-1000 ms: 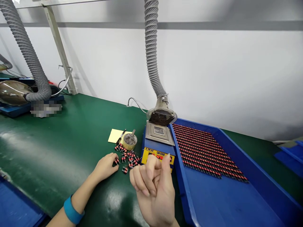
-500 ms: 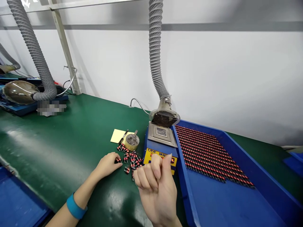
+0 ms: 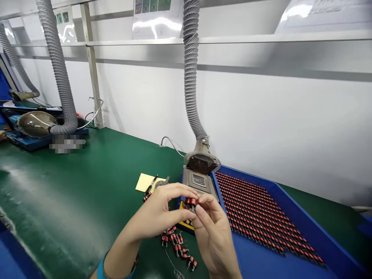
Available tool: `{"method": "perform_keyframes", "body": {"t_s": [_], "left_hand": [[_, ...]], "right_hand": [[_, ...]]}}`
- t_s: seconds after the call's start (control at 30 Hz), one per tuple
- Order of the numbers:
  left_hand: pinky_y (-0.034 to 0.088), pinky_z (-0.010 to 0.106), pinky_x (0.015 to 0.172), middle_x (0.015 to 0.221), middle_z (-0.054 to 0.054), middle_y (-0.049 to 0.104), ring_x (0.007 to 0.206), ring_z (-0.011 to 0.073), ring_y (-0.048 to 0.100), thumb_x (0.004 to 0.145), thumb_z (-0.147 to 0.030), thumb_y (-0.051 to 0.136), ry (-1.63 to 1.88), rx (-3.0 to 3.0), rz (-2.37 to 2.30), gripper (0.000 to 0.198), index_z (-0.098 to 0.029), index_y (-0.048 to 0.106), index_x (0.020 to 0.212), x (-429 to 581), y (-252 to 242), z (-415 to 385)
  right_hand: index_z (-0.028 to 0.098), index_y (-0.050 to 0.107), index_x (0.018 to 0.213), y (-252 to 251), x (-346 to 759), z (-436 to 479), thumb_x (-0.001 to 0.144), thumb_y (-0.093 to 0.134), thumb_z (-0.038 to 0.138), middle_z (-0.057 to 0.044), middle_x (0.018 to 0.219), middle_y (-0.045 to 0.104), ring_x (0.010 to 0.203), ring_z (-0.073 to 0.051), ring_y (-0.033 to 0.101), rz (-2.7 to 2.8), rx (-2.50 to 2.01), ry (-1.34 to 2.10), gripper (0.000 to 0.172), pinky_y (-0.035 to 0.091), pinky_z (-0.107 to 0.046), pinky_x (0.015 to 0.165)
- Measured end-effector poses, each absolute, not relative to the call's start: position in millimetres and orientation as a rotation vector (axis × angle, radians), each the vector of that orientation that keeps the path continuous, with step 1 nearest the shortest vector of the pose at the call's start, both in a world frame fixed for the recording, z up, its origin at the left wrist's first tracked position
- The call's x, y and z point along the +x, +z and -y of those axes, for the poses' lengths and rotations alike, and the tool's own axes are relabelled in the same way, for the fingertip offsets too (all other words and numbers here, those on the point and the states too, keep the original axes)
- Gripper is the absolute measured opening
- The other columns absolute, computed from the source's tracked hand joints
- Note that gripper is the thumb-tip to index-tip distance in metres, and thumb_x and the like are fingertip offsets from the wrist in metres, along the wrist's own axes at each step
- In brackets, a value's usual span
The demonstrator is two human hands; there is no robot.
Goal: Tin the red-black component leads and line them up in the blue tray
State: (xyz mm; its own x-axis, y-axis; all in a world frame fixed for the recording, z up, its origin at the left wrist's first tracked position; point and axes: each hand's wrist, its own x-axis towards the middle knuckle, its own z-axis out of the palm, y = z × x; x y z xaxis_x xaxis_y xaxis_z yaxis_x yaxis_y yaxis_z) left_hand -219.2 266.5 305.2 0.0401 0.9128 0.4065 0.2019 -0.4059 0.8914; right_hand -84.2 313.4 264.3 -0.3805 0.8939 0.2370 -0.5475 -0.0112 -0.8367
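A small red copper-wound coil (image 3: 191, 202) is held up between my two hands, in front of the blue and yellow solder pot. My left hand (image 3: 158, 211) comes in from the left, its fingertips and thumb closed about the coil. From the right, my right hand (image 3: 213, 232) pinches the coil's other side with thumb and fingers. Some of the coil is hidden by the fingers. Below my hands, several loose red and black coils (image 3: 177, 241) lie on the green table (image 3: 116, 162). The solder pot's (image 3: 203, 182) metal top shows a square, silvery surface.
Over the pot hangs a round fume hood (image 3: 202, 162) on a grey hose. A blue tray (image 3: 255, 257) at the right holds long rows of coils. Behind my left hand lie a yellow paper (image 3: 143, 182), a pen (image 3: 151, 184) and a partly covered dish (image 3: 162, 183).
My left hand has lifted from the pile and moved right to meet my right hand. A coil is now between them. The view has tilted upward.
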Motion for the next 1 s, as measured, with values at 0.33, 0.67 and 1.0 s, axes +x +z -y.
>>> {"method": "perform_keyframes", "body": {"t_s": [0.33, 0.67, 1.0], "left_hand": [[0.052, 0.021, 0.072, 0.069, 0.0, 0.072, 0.072, 0.0116, 0.066, 0.069, -0.025, 0.078, 1.85, 0.811, -0.765, 0.009, -0.018, 0.072, 0.067, -203.1, 278.8, -284.6], [0.039, 0.027, 0.103, 0.123, 0.001, 0.063, 0.119, 0.017, 0.053, 0.072, -0.027, 0.075, 1.729, 1.1, -0.86, 0.046, -0.028, 0.062, 0.116, -213.5, 281.9, -275.6], [0.049, 0.021, 0.078, 0.096, 0.003, 0.071, 0.09, 0.0136, 0.066, 0.075, -0.022, 0.072, 1.378, 1.141, -0.635, 0.054, -0.026, 0.052, 0.125, -212.6, 278.9, -271.5]], "right_hand": [[0.021, 0.069, 0.079, 262.7, -99.4, -306.3, 0.069, 0.078, 0.023, -0.002, 0.087, 0.068, 0.087, -0.014, 0.063, 0.975, -0.48, 1.721, 0.013, 0.052, -0.02, 0.076], [0.024, 0.068, 0.083, 268.2, -101.1, -302.2, 0.066, 0.081, 0.023, 0.0, 0.09, 0.068, 0.081, -0.011, 0.065, 0.754, -0.476, 1.891, 0.021, 0.054, -0.02, 0.076], [0.023, 0.07, 0.091, 267.3, -72.6, -318.2, 0.068, 0.076, 0.034, -0.003, 0.082, 0.063, 0.076, -0.017, 0.06, 1.137, -0.517, 1.616, 0.026, 0.05, -0.025, 0.067]]}}
